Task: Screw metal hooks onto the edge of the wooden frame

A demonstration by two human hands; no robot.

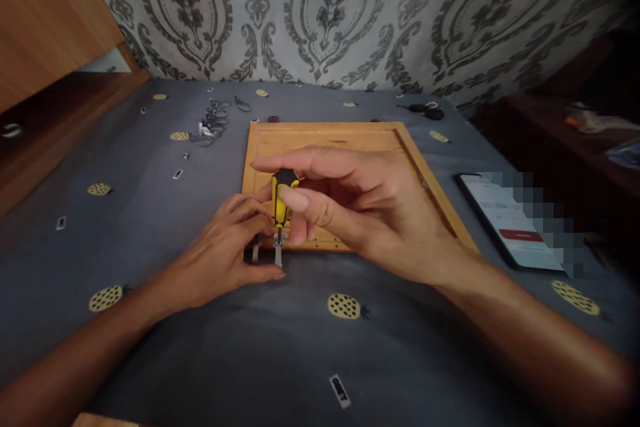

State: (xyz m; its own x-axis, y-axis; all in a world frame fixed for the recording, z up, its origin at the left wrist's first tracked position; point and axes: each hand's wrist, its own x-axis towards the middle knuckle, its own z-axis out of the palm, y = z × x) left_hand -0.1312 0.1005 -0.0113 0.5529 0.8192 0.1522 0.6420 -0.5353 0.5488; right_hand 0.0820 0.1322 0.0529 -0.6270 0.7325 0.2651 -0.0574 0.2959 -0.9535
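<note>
A short screwdriver (pixel 282 203) with a yellow and black handle stands nearly upright, gripped between the thumb and fingers of my right hand (pixel 360 203). Its tip meets a metal hinge (pixel 279 247) at the near left corner of a framed wooden panel (pixel 320 135), which lies flat. My left hand (pixel 237 243) is closed around that hinge, thumb at the near side and fingers at the panel's edge. The fingers hide part of the hinge, and my right hand covers much of the panel.
Several loose metal hinges (pixel 214 120) lie on the blue patterned cloth (pixel 240 360) at the back left, with a small screw (pixel 186 156) nearby. A phone (pixel 515 223) rests at the right. A black-handled tool (pixel 427 109) lies behind the panel. Wooden furniture (pixel 55 20) borders the left.
</note>
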